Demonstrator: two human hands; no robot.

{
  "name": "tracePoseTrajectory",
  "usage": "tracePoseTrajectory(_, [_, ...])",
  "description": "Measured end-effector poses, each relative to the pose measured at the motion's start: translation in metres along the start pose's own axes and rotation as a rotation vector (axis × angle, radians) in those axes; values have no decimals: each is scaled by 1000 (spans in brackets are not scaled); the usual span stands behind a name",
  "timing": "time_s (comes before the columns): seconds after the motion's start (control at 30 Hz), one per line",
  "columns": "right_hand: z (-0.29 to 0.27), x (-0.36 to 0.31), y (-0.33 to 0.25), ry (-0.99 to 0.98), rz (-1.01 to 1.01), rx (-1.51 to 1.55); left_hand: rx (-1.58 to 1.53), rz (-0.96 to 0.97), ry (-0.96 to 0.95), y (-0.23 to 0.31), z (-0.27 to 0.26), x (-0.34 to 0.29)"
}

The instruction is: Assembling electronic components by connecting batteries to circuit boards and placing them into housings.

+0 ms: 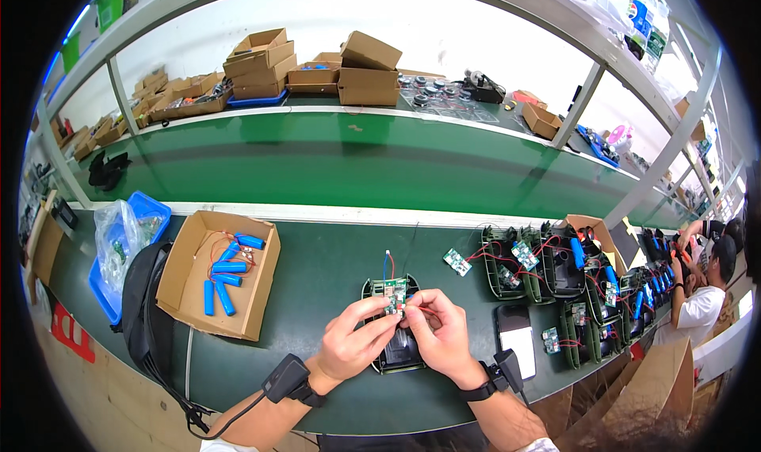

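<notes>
A small green circuit board [391, 289] is pinched in the fingers of my left hand [353, 335], above a dark plastic housing [399, 355] on the green bench. From the board's upper edge rises a thin wire lead with a white connector [388, 254]. My right hand [441, 331] is closed at the board's lower right, its thumb and finger pinching a thin red wire [426, 310]. The fingertips partly cover the board and the upper middle of the housing. Both wrists wear black straps with small devices.
A cardboard box [265, 293] with blue cylindrical battery cells [230, 279] stands at the left, beside a black bag [151, 309] and a blue tray [107, 293]. On the right lie a phone [518, 349] and several wired housings [499, 263]. A co-worker [701, 293] sits far right. Beyond runs a green conveyor belt [317, 155].
</notes>
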State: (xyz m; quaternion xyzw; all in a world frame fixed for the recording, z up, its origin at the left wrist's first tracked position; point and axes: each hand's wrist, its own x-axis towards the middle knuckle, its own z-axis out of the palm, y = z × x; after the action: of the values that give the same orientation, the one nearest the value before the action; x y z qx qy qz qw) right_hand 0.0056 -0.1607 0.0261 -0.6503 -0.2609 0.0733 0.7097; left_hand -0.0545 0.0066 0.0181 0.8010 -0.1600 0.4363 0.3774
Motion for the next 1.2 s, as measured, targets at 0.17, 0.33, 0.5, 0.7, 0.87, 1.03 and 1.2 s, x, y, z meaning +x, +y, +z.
tracePoseTrajectory(0.17, [-1,2,-2,-24,36,51,16,45,-24,-3,-3,3])
tracePoseTrajectory(0.33, [-6,4,4,-59,101,112,-37,-15,-47,-2,-1,4])
tracePoseTrajectory(0.5, [-4,2,2,-59,78,114,-191,-155,4,5,-3,15])
tracePoseTrajectory(0.7, [-10,7,-17,-123,65,127,-566,-417,111,-4,1,8])
tracePoseTrajectory(0.87, [-23,18,-28,-33,-204,-286,-750,-479,48,-10,3,8])
tracePoseTrajectory(1.03, [-16,17,-33,-147,-328,-518,-764,-527,-25,-6,-2,7])
tracePoseTrajectory(1.2, [-14,15,-27,-146,-359,-555,-759,-521,-33,-7,2,4])
